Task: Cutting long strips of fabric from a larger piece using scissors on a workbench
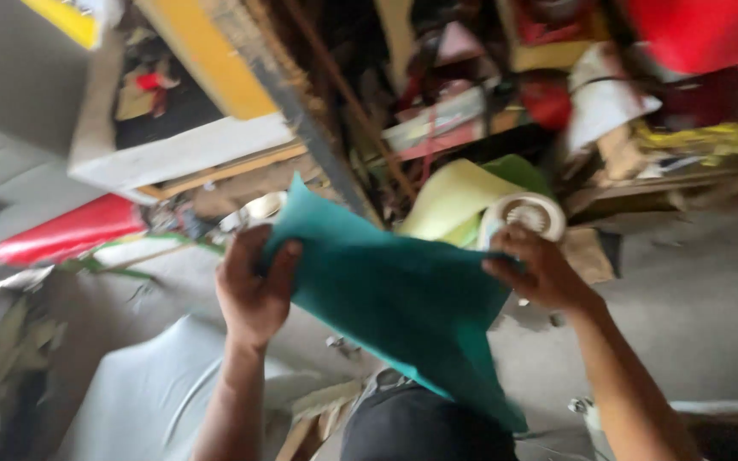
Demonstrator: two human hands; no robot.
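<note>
Teal sheet (pixel 395 299), flat, matte, felt-like, roughly diamond-shaped, held up before the cluttered shelves (pixel 437 102). Left hand (pixel 254 286) pinches its left corner; right hand (pixel 540 273) grips its right edge. Pale yellow-green sheet (pixel 454 201) and white round disc (pixel 527 213) just behind it.

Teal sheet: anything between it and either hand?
Nothing visible. The left hand pinches the teal sheet at its left edge, thumb on the front. The right hand grips its right edge. Both touch it directly. The white roll sits behind.
</note>
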